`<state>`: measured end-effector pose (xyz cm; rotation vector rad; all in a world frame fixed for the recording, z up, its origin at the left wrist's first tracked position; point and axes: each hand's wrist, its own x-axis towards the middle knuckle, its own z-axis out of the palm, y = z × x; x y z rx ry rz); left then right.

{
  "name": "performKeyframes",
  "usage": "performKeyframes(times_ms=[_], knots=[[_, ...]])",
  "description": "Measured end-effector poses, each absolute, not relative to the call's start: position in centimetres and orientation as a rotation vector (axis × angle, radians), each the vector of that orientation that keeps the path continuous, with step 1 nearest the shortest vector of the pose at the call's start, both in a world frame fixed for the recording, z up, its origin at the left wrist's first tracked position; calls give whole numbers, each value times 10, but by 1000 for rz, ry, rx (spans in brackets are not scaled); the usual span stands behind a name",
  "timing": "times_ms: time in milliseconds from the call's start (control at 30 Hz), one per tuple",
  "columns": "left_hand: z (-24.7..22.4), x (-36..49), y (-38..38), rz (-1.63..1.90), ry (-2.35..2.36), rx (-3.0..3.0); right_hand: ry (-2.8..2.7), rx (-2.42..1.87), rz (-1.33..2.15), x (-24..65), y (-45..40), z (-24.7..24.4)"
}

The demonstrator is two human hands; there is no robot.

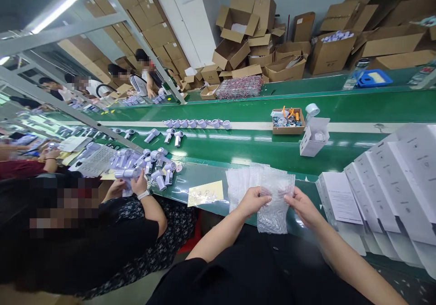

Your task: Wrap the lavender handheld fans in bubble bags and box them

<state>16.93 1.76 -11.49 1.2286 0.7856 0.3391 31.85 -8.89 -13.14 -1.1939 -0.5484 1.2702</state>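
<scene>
A clear bubble-wrap bag (pixel 274 216) hangs between my two hands at the table's near edge. My left hand (pixel 255 200) pinches its upper left side between thumb and fingers. At the upper right corner, my right hand (pixel 301 206) holds the same bag, thumb on top. More bubble-wrap bags (pixel 238 182) lie flat on the table, behind and left of my left hand. A yellow paper with handwriting (pixel 205 193) rests farther left.
White flat boxes (pixel 340 196) stand stacked at the right. Beyond the bags are an open white box (pixel 314 137) and a carton of parts (pixel 289 122). At left, a person's hands (pixel 139 184) are beside piled lilac devices (pixel 127 159).
</scene>
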Motion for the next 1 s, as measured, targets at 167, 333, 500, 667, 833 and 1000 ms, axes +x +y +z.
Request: performKeyframes(times_ms=[167, 333, 500, 667, 833, 1000], knots=[[-112, 164, 24, 465, 821, 1467, -745, -1591, 907, 322, -79, -115], [-120, 159, 17, 548, 857, 1482, -970, -1745, 620, 307, -84, -99], [-84, 140, 33, 525, 709, 1523, -1204, -1690, 482, 310, -88, -87], [-11, 124, 57, 373, 498, 2101, -1596, -1609, 472, 321, -85, -73], [-2, 131, 48, 53, 453, 2433, -1746, -1615, 453, 329, -75, -60], [-28, 135, 28, 342, 896, 1981, -1214, -1700, 147, 318, -78, -52]])
